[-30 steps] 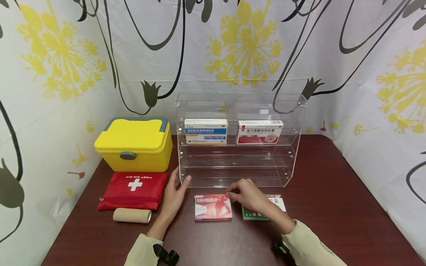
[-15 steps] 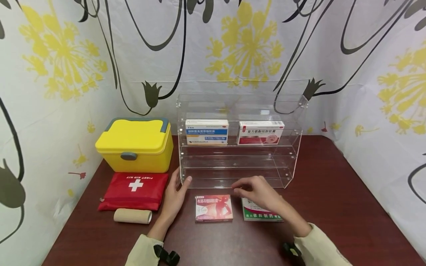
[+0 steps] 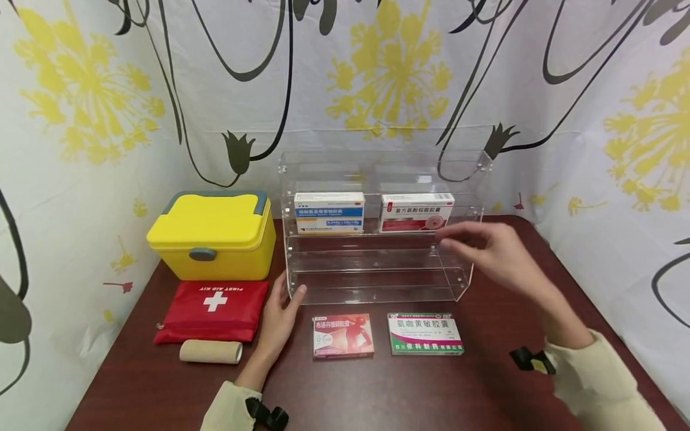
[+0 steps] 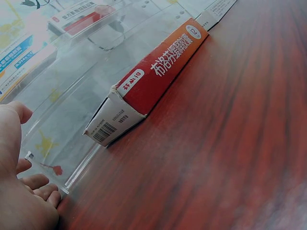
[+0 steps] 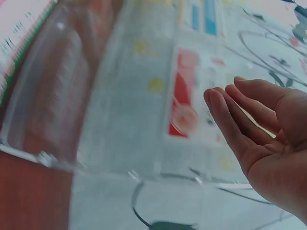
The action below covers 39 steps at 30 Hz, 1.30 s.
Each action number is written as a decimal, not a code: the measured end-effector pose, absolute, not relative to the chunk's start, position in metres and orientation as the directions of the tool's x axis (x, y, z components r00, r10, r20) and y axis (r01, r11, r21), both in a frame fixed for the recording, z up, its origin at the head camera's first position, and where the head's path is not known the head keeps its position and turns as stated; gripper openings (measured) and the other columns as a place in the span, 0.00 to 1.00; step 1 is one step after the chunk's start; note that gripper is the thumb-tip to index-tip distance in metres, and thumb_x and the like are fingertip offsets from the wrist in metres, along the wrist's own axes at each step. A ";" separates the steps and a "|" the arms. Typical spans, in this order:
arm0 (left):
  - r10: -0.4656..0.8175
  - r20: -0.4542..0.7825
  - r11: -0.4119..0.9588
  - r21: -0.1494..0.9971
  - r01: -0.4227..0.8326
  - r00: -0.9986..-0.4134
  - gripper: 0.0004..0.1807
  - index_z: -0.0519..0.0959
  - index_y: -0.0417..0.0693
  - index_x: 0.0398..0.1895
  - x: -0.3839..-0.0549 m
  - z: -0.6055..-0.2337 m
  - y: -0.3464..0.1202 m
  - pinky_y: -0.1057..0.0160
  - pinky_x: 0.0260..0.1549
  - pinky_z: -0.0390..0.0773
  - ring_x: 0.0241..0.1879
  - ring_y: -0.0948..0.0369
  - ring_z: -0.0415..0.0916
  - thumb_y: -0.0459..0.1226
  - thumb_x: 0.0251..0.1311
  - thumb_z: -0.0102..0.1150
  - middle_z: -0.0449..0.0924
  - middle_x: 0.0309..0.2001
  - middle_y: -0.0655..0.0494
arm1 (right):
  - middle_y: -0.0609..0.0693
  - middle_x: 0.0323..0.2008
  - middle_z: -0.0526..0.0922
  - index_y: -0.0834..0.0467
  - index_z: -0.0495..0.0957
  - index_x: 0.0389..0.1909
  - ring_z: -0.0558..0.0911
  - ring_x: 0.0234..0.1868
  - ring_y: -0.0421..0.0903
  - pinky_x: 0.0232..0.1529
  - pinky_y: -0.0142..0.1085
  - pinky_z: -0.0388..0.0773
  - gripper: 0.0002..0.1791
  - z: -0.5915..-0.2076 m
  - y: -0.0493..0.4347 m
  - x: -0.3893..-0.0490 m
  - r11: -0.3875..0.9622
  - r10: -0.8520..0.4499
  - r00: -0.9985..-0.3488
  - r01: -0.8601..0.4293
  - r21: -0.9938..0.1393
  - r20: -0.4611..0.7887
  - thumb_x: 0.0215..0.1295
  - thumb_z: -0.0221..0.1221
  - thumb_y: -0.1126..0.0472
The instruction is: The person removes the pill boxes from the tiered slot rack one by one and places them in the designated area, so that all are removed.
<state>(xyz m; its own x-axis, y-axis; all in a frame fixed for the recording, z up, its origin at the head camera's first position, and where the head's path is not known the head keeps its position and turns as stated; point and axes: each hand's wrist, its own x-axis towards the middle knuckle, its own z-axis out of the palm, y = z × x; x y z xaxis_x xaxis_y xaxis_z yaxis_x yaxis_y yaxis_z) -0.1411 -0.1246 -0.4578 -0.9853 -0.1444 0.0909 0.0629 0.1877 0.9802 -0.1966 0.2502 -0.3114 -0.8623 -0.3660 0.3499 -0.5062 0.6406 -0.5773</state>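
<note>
From where I stand, the person's left hand [image 3: 277, 320] grips the left side panel of the clear acrylic tiered rack [image 3: 372, 260], its thumb on one side and the other fingers on the opposite side. The right hand [image 3: 497, 252] is raised at the rack's right side, fingers lightly bent with a moderate gap to the thumb and nothing between them. The fingertips overlap the lower right corner of the white-and-red cardboard carton [image 3: 415, 214]; I cannot tell whether they touch it. That carton stands on a shelf of the rack, with the white-and-blue cardboard carton [image 3: 329, 214] apart to its left.

I'd judge the step in hand to be a reach to the right-hand carton while the other hand steadies the rack. The next move seems to call for a light fingertip touch at the carton's edge, keeping the rack firmly held.

The flat coral-pink carton [image 3: 343, 336] and the flat green-and-white carton [image 3: 425, 334] lie side by side, apart, on the dark reddish-brown surface [image 3: 366, 395] in front of the rack.
</note>
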 end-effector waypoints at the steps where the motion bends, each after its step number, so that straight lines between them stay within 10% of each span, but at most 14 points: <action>1: -0.146 0.095 0.189 0.980 0.067 -0.985 0.35 0.58 0.46 0.74 -0.141 -0.458 -0.125 0.44 0.66 0.59 0.69 0.49 0.60 0.42 0.68 0.58 0.63 0.70 0.44 | 0.43 0.41 0.86 0.48 0.85 0.47 0.85 0.35 0.42 0.32 0.26 0.78 0.11 -0.305 0.253 -0.199 0.636 -0.355 -0.862 -0.507 -0.582 0.362 0.63 0.66 0.58; 9: -0.158 0.125 0.175 0.980 0.097 -0.979 0.35 0.60 0.55 0.73 -0.155 -0.489 -0.130 0.44 0.66 0.59 0.69 0.52 0.61 0.49 0.66 0.60 0.65 0.69 0.48 | 0.51 0.41 0.87 0.57 0.85 0.48 0.85 0.39 0.41 0.34 0.20 0.74 0.13 -0.271 0.260 -0.224 0.725 -0.290 -0.840 -0.506 -0.467 0.459 0.62 0.67 0.60; 19: -0.176 0.129 0.192 0.977 0.095 -0.976 0.37 0.60 0.60 0.73 -0.158 -0.502 -0.131 0.44 0.65 0.60 0.68 0.54 0.61 0.55 0.63 0.60 0.65 0.69 0.56 | 0.57 0.43 0.84 0.60 0.83 0.51 0.85 0.42 0.55 0.42 0.51 0.79 0.17 -0.272 0.245 -0.247 0.771 -0.358 -0.839 -0.513 -0.378 0.410 0.62 0.67 0.61; 39: -0.163 0.111 0.196 0.977 0.079 -0.980 0.34 0.60 0.46 0.73 -0.141 -0.459 -0.124 0.46 0.65 0.61 0.68 0.49 0.62 0.43 0.67 0.59 0.65 0.69 0.43 | 0.53 0.42 0.86 0.52 0.86 0.47 0.86 0.39 0.51 0.32 0.28 0.79 0.13 -0.273 0.254 -0.259 0.773 -0.357 -0.878 -0.470 -0.426 0.319 0.60 0.68 0.61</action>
